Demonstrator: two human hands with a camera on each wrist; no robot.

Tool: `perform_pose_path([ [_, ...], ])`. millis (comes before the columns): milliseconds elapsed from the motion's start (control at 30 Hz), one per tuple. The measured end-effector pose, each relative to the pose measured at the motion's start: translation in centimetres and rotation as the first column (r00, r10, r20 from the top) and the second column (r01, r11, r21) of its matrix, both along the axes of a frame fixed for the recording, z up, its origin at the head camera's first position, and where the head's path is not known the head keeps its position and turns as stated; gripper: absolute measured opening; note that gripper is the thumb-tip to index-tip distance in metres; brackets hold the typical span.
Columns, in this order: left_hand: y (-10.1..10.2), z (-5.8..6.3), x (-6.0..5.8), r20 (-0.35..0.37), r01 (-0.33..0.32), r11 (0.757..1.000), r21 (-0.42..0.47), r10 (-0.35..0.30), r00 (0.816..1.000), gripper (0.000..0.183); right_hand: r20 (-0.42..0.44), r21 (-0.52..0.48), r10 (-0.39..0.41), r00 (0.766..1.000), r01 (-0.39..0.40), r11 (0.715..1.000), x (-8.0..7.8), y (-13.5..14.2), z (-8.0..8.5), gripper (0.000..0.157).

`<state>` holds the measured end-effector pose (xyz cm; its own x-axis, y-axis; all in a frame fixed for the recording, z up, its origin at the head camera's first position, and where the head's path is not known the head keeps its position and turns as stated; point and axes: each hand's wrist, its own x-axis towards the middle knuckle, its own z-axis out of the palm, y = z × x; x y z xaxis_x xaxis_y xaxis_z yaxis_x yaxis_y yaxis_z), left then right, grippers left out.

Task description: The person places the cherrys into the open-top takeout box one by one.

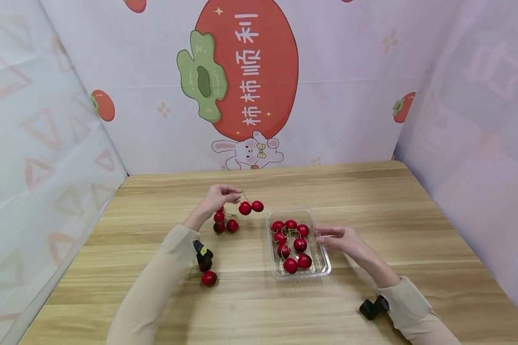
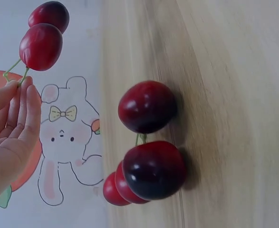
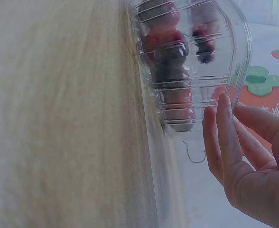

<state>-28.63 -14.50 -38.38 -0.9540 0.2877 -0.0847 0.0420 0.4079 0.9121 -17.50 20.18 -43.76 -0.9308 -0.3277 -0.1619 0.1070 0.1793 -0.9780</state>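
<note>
Pinches two stemmed cherries (image 1: 245, 208) with left hand (image 1: 216, 199); touches one box (image 1: 317, 253) of eight cherries (image 1: 300, 245) with extended right hand (image 1: 346, 243).

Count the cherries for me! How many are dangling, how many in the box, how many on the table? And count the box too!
Dangling cherries, left hand: 2
Box cherries: 8 visible
Table cherries: 6 visible
Clear box: 1
Total: 17 in view; the left sleeve might hide more.
</note>
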Motion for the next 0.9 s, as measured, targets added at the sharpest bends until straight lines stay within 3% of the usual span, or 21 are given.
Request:
perform_pose_path([
  [500, 2.5, 1.0, 1.0, -0.013, 0.086, 0.995, 0.053, -0.086, 0.996, 0.024, -0.01, 0.002, 0.005, 1.0, -0.005, 1.0, 0.0, 0.0, 0.0, 0.047],
  [900, 4.5, 1.5, 1.9, -0.035, 0.16, 0.986, 0.041, -0.158, 0.987, 0.021, -0.01, -0.007, 0.008, 1.0, -0.008, 1.0, 0.1, 0.0, 0.0, 0.049],
])
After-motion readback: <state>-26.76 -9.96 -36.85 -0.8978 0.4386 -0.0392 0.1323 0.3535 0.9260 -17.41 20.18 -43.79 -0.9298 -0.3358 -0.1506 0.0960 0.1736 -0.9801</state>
